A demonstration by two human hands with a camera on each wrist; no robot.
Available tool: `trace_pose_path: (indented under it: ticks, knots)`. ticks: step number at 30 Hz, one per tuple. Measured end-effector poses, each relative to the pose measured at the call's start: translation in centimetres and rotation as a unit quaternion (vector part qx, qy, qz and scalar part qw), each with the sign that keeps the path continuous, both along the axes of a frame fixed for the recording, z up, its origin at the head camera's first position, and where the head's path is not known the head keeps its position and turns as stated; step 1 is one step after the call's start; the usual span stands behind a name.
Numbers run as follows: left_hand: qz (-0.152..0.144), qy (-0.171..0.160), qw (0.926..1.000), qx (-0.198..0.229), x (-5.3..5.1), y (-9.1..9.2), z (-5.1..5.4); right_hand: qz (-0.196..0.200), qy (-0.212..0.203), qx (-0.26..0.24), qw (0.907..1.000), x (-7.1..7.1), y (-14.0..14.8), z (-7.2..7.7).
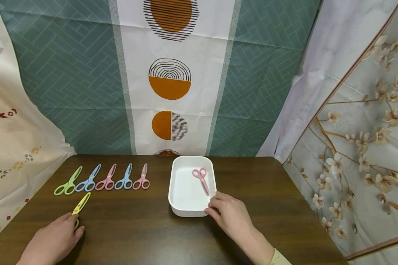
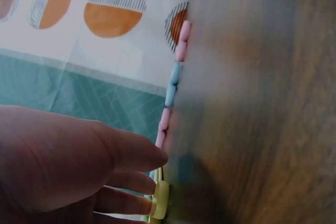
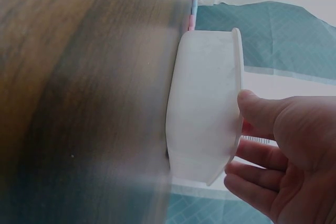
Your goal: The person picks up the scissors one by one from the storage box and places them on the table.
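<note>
At the table's left, my left hand [image 1: 54, 237] has its fingers on the handle of yellow scissors [image 1: 81, 204], whose blade points away from me. Part of the handle is hidden under the hand; a yellow loop [image 2: 160, 200] shows at the fingertips in the left wrist view. My right hand [image 1: 231, 213] grips the near right corner of a white plastic box [image 1: 189, 212], thumb against the outer wall. Inside the box lie pink scissors [image 1: 203, 182], loops toward the back.
Behind the left hand a row of scissors lies side by side: green [image 1: 67, 186], blue [image 1: 90, 180], pink [image 1: 107, 180], blue [image 1: 125, 180] and pink [image 1: 142, 180]. The dark wooden table [image 1: 136, 228] ends at a patterned curtain [image 1: 86, 110].
</note>
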State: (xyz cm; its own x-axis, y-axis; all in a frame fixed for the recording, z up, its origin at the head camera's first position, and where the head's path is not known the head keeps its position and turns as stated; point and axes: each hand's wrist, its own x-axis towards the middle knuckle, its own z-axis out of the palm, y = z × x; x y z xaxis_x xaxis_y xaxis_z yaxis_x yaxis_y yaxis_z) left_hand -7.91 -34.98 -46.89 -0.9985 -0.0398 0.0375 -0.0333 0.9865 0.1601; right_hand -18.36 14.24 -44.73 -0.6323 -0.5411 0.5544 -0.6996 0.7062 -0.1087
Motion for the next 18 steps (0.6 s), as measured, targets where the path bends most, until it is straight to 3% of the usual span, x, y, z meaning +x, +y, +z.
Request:
trace_pose_path:
  ticks: [5, 12, 18]
  knots:
    - [0.012, -0.025, 0.9996, 0.007, 0.1, -0.6, 0.3, 0.001, 0.001, 0.000, 1.0000, -0.1, 0.0, 0.0]
    - [0.016, -0.033, 0.9993, 0.004, 0.2, -1.8, 0.4, -0.001, 0.003, -0.003, 1.0000, -0.1, 0.0, 0.0]
    - [0.034, -0.075, 0.9965, 0.009, 0.1, -3.3, 0.4, -0.001, 0.000, -0.004, 1.0000, 0.0, 0.0, 0.0]
